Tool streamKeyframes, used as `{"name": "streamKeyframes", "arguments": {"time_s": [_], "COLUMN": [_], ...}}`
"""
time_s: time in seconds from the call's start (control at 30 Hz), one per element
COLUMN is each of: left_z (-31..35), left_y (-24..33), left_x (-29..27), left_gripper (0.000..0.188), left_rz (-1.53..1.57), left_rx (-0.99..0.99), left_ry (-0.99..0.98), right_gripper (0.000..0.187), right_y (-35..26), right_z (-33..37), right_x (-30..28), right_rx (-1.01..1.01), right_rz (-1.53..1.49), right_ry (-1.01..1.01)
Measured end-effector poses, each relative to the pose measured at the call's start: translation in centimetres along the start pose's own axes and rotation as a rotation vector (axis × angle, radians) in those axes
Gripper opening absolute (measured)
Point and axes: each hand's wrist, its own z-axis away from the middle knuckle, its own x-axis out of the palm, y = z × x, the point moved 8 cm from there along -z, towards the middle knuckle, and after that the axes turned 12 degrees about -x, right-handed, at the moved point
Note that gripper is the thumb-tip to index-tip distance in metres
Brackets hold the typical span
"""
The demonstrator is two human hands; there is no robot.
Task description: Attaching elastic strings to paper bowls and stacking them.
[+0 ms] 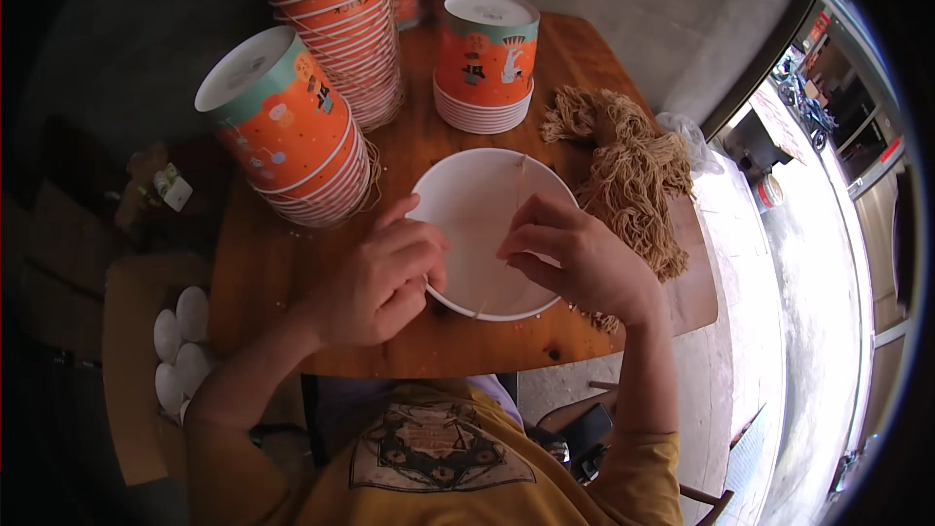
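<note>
A round paper bucket, white inside, stands mouth up at the near middle of the table. Thin tan cord shows at its far rim and again at its near rim. My left hand is curled over the bucket's left rim, fingers bent against it. Above the bucket's right half, my right hand has thumb and fingertips pinched together. Whatever lies in that pinch is too small or hidden to make out. Beside my right hand lies a loose bundle of tan cord.
Orange and green paper buckets stand upside down in a leaning stack, a tall stack and a short stack on the wooden table. At lower left, a cardboard box holds several white round pieces. A clear plastic bag sits beyond the cord.
</note>
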Motion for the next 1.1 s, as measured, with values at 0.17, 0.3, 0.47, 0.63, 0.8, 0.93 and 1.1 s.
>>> {"name": "streamKeyframes", "arguments": {"time_s": [0.17, 0.3, 0.47, 0.63, 0.8, 0.93, 1.1], "left_z": [-1.0, -1.8, -2.3, -2.2, -2.0, -1.7, -2.3], "left_y": [-2.1, -2.3, -1.0, -1.3, -1.2, -0.7, -1.6], "left_x": [-0.8, -0.8, 0.7, 1.4, 1.4, 0.6, 0.7], "left_gripper": [0.018, 0.011, 0.012, 0.010, 0.009, 0.009, 0.010], "left_rz": [0.143, 0.133, -0.057, -0.087, -0.130, -0.018, -0.070], "left_rx": [0.076, 0.074, -0.196, -0.276, -0.250, -0.267, -0.325], "left_ry": [-0.004, -0.010, 0.142, 0.255, 0.178, 0.264, 0.279], "right_gripper": [0.007, 0.013, 0.012, 0.010, 0.010, 0.011, 0.011], "right_y": [-0.2, 0.8, 0.8, 1.0, 1.2, 1.4, 1.4], "right_z": [-1.0, -1.3, -1.6, -1.5, -1.4, -1.6, -1.7], "right_x": [0.1, 0.9, 1.2, 1.4, 1.7, 1.8, 1.7], "right_rx": [0.047, 0.212, 0.277, 0.288, 0.336, 0.318, 0.324], "right_rz": [-0.019, 0.223, 0.227, 0.224, 0.281, 0.262, 0.250], "right_ry": [0.003, 0.194, 0.244, 0.257, 0.262, 0.294, 0.306]}}
